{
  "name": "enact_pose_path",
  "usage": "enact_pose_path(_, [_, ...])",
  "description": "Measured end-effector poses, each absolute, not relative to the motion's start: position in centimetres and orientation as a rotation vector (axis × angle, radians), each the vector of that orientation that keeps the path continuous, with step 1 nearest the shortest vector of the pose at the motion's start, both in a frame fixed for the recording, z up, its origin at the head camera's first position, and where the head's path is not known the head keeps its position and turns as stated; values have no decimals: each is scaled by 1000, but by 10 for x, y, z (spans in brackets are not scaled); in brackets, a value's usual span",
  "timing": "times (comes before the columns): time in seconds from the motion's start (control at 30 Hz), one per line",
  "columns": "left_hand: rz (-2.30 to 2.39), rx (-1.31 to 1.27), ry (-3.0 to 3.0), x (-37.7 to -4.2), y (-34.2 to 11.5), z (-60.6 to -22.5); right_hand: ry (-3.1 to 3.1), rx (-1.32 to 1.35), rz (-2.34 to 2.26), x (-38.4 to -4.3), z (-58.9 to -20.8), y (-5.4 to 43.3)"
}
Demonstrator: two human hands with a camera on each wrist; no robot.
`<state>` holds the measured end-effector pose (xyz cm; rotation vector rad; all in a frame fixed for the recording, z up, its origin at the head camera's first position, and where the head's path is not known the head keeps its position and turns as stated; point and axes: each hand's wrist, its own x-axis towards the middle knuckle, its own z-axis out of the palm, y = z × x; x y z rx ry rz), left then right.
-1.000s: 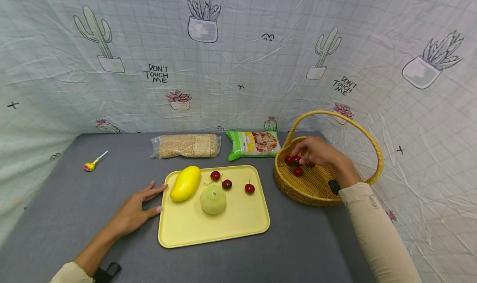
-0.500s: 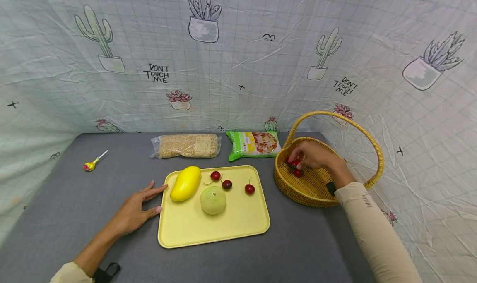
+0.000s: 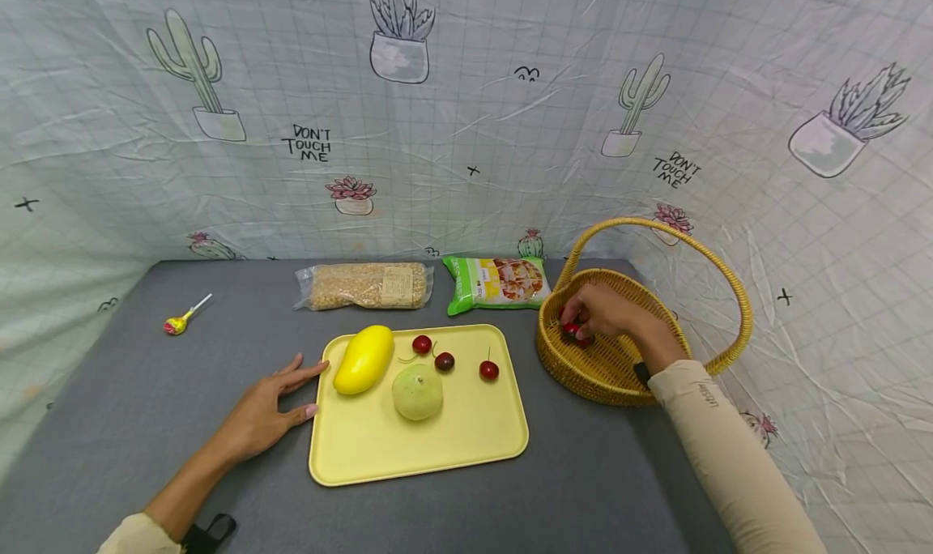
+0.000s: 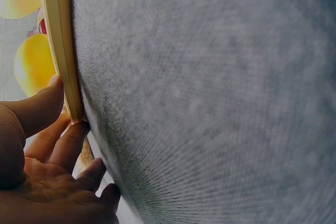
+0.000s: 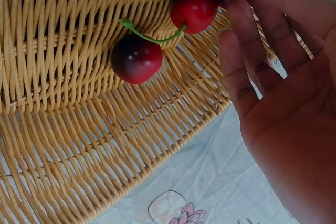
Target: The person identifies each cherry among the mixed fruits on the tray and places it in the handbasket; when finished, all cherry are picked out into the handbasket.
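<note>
My left hand (image 3: 261,412) rests beside the yellow tray (image 3: 466,432), its outstretched index finger and thumb touching the left rim. On the tray lie a yellow mango (image 3: 364,360), a round pale green fruit (image 3: 418,392) and three cherries, one of them a cherry (image 3: 489,370) at the right. Inside the wicker basket (image 3: 598,388) my right hand (image 3: 607,309) reaches down, thumb and index finger pinching a red cherry (image 3: 572,328). In the right wrist view, a dark red cherry (image 5: 136,60) and a bright red cherry (image 5: 194,13) lie close to my fingertips.
Along the back of the grey table (image 3: 568,489) lie a clear bag of grain (image 3: 357,285) and a green food packet (image 3: 503,281). A lollipop (image 3: 185,317) lies at the far left. The basket's tall handle (image 3: 742,311) arches over my right forearm.
My right hand has moved slightly lower and toward the front in the basket, its fingers closing around a cherry. My left hand and the tray have stayed put.
</note>
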<state>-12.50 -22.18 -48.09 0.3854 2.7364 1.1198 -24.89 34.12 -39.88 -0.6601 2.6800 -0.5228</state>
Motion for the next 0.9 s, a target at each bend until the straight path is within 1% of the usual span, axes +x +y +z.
enact_pose_path(0.37, [1124, 388, 2735, -125, -222, -480, 2692, -590, -535, -247, -400, 340])
enact_pose_path(0.9, [1107, 365, 2736, -124, -220, -481, 2718, -654, -540, -241, -392, 339])
